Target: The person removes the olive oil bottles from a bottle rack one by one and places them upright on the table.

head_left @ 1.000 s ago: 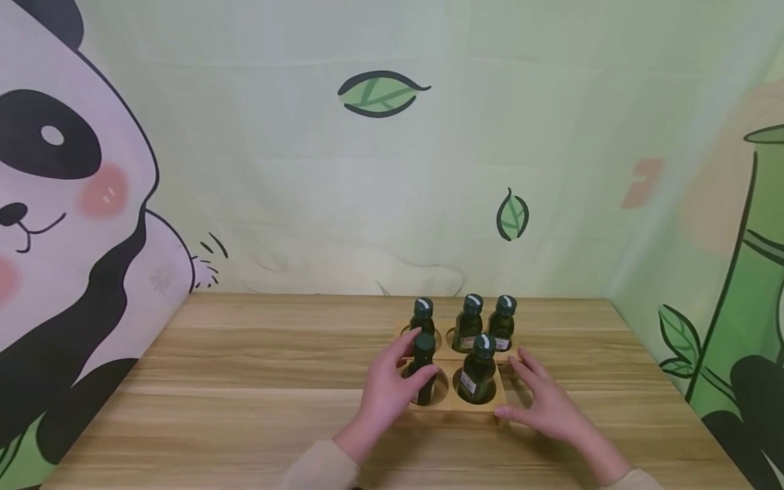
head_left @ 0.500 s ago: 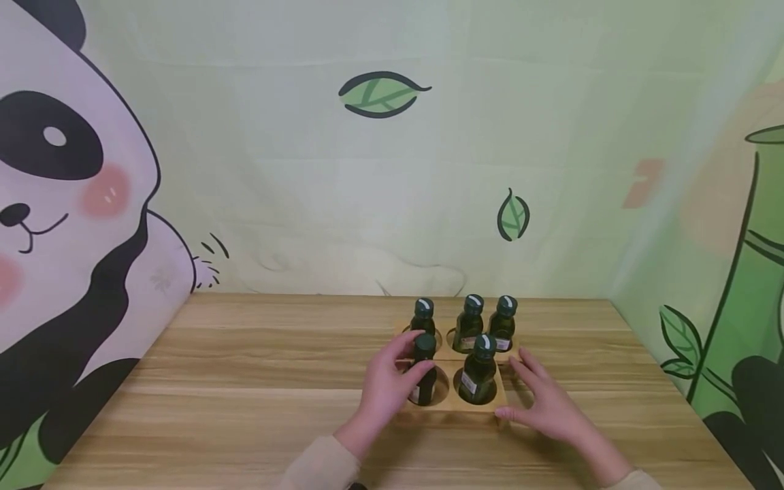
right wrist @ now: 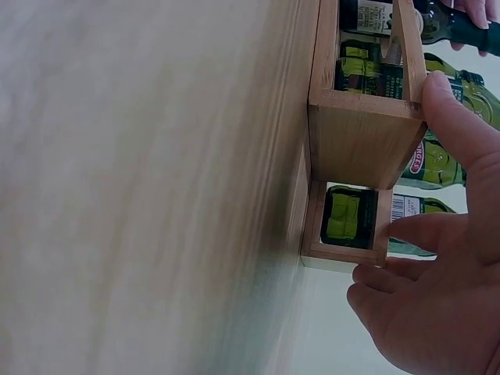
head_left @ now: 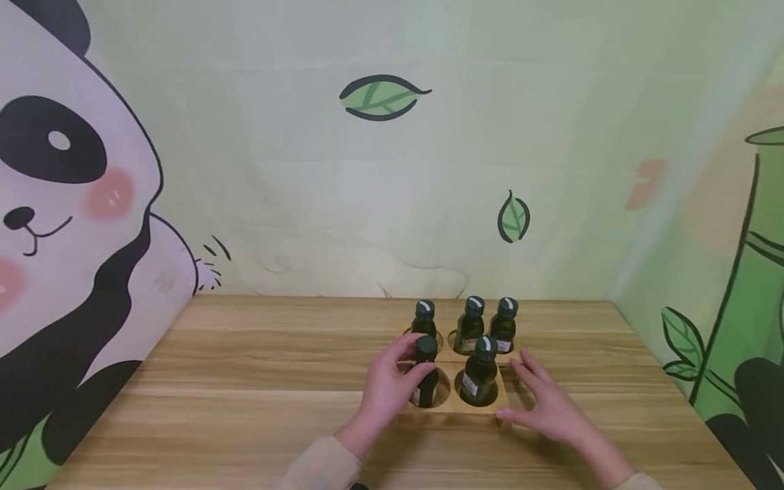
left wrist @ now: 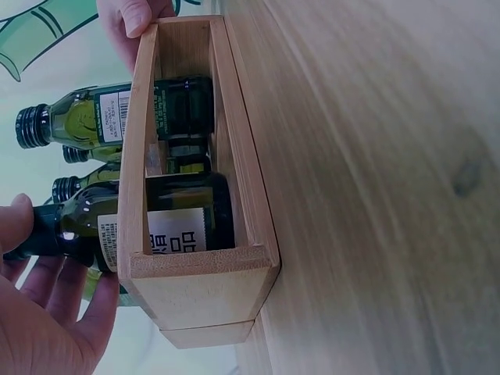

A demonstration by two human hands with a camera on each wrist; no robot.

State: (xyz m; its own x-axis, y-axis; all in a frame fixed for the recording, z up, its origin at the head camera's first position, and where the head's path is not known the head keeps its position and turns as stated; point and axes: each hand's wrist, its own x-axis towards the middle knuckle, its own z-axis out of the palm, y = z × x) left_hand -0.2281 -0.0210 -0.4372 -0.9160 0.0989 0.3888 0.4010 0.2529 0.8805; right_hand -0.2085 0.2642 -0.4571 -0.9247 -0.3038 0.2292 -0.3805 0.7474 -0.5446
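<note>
In the head view, my left hand (head_left: pixel 390 381) holds a dark green glass bottle (head_left: pixel 425 371) by its neck, thumb on one side and fingers on the other. The bottle stands in the front left hole of a wooden bottle rack (head_left: pixel 450 418); its lower body and white label show through the open side in the left wrist view. At the rack's right end rests my right hand (head_left: pixel 548 401). Its thumb (right wrist: pixel 449 105) touches the front section's corner, while other fingers lie against the rear section. A second bottle (head_left: pixel 480 374) stands in the front right hole.
Behind stand a rear left bottle (head_left: pixel 425 320), a rear middle bottle (head_left: pixel 470 327) and a rear right bottle (head_left: pixel 504 327) in the rear section, which sits further back. A wood-grain table (head_left: pixel 257 381) carries the rack. A printed cloth backdrop (head_left: pixel 294 204) rises at its far edge.
The head view has tipped very slightly. Both hands, the bottles and the rack keep nearly the same places.
</note>
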